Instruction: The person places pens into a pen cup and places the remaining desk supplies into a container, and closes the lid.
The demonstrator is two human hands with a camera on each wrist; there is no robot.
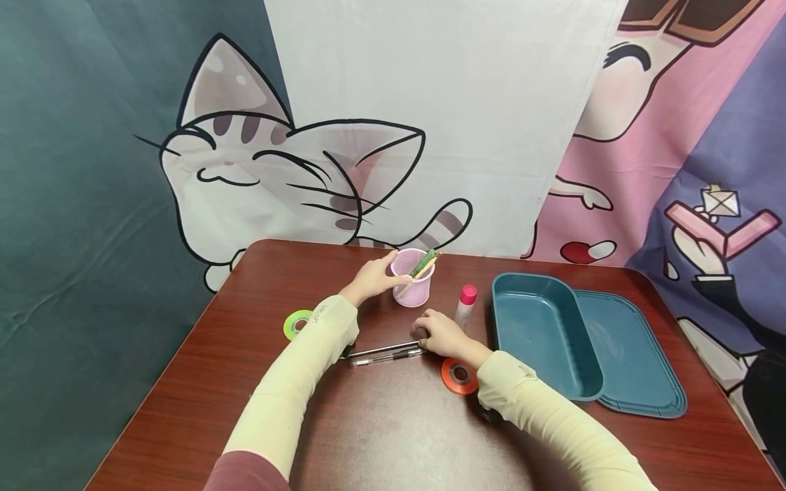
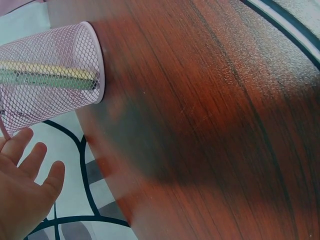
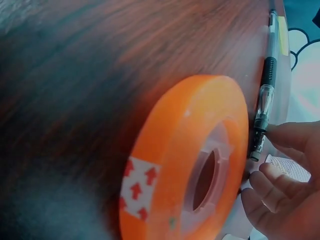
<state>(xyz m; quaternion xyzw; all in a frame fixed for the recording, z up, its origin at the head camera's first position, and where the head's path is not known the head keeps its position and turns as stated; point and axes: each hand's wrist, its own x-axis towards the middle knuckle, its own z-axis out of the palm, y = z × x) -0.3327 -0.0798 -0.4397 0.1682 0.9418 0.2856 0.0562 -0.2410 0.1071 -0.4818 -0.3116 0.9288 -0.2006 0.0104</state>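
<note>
A pink mesh pen cup (image 1: 413, 294) stands near the table's far edge, with green and yellow sticks (image 1: 424, 264) in it. My left hand (image 1: 376, 278) holds it from the left, thumb across the front and a finger at the rim. In the left wrist view, the left fingers (image 2: 31, 160) show beside the cup's rim. A clear pen with a black grip (image 1: 388, 357) lies beside a thin silver rod (image 1: 383, 350). My right hand (image 1: 443, 334) has curled fingers, with one tip on the pen's end in the right wrist view. An orange tape roll (image 3: 185, 150) lies right beside that hand.
A glue stick with a pink cap (image 1: 467, 300) stands behind the right hand. To the right are a blue-green bin (image 1: 546, 334) and its flat lid (image 1: 638, 361). A green tape roll (image 1: 295, 324) lies by the left forearm. Printed curtains (image 1: 460, 123) hang behind the table.
</note>
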